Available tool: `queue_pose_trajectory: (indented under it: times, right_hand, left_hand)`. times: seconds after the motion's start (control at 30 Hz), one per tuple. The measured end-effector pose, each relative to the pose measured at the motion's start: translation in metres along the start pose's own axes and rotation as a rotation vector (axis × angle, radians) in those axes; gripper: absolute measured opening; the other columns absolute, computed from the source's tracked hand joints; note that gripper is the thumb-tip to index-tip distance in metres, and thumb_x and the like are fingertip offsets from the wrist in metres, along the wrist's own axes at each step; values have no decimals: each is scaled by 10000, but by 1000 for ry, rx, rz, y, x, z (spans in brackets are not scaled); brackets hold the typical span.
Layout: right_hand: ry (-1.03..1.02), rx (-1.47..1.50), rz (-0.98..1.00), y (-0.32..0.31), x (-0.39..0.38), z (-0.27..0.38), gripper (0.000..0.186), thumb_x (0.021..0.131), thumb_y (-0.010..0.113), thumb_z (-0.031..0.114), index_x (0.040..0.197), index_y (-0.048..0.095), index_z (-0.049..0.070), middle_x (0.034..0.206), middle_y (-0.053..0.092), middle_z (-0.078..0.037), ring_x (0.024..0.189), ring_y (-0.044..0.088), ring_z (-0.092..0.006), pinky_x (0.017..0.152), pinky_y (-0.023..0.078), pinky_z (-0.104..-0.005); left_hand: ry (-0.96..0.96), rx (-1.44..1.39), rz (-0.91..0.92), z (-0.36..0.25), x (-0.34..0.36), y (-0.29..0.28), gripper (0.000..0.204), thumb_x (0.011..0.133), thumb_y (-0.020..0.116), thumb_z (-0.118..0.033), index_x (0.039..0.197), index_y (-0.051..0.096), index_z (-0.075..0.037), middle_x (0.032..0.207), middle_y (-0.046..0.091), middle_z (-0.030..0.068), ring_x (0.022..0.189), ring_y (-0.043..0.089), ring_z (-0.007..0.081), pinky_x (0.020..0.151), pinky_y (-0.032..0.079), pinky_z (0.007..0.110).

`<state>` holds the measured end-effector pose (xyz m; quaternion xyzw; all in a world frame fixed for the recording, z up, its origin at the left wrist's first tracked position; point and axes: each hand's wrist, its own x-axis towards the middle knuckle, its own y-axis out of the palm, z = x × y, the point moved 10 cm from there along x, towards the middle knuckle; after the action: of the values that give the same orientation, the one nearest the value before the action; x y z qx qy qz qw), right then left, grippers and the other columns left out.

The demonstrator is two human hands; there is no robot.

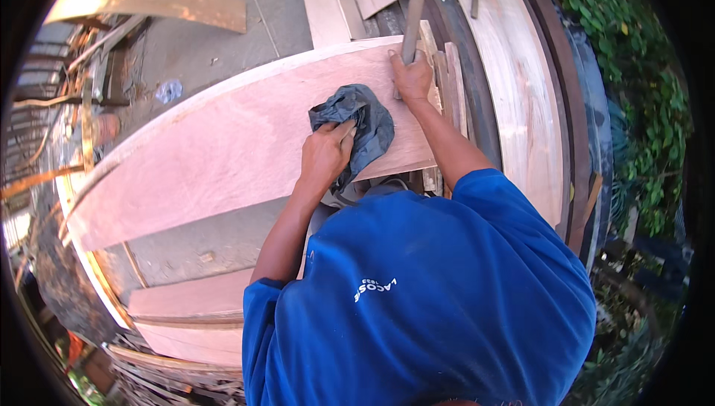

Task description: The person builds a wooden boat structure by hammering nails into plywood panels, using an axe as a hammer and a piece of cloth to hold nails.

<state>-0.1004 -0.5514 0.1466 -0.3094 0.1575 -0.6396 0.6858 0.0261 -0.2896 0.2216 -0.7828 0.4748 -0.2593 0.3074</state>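
A dark cloth (pixel 369 138) is grasped in the left hand's grip (pixel 326 151), near the right end of the wide pinkish plank (pixel 201 138), partly over its near edge. An axe (pixel 414 22) is clasped by its handle in the right hand (pixel 412 77), at the plank's far right corner, its head beyond the far edge. If that hold were loosened, the axe could be dropped; loose folds could be snagged on the plank's edge.
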Motion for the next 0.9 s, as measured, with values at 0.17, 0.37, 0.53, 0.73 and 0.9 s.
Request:
queue_pose_trajectory:
  times: [0.17,0.37,0.53,0.73,0.9]
  right_hand:
    - [49,88,-20,-10,-3,11,515,876,792,472,1011,694,-15,815,723,-245,777,727,-422,726,556,-502]
    - [112,144,78,-6,-7,9,529,915,747,462,1026,654,-47,776,708,-269,758,725,-444,733,561,-507]
    - [250,345,85,-7,-11,5,410,979,708,380,1068,679,-19,679,681,-149,535,683,-243,550,547,-396]
    - [326,441,-10,-9,-13,-5,380,994,689,322,1101,652,-40,656,660,-112,528,677,-204,530,541,-369]
    - [388,519,-84,-13,-15,-10,366,989,709,294,1096,638,-49,669,673,-121,534,674,-185,525,537,-358]
  left_hand:
    - [95,-70,50,2,5,-9,289,935,702,-137,1214,774,-115,930,717,232,755,702,407,672,557,481]
    - [36,77,286,32,11,3,240,936,705,-82,1161,789,-70,890,738,231,770,716,399,690,572,462]
    - [-71,-419,362,12,42,-45,213,988,697,-52,1178,747,30,998,777,208,860,770,289,785,620,360]
    - [-180,-843,78,31,188,-9,218,1070,609,-80,1218,659,72,1092,759,175,966,750,216,859,616,329]
    - [160,-120,151,2,226,110,146,1027,618,-148,1144,676,-83,968,746,233,876,723,443,762,562,493]
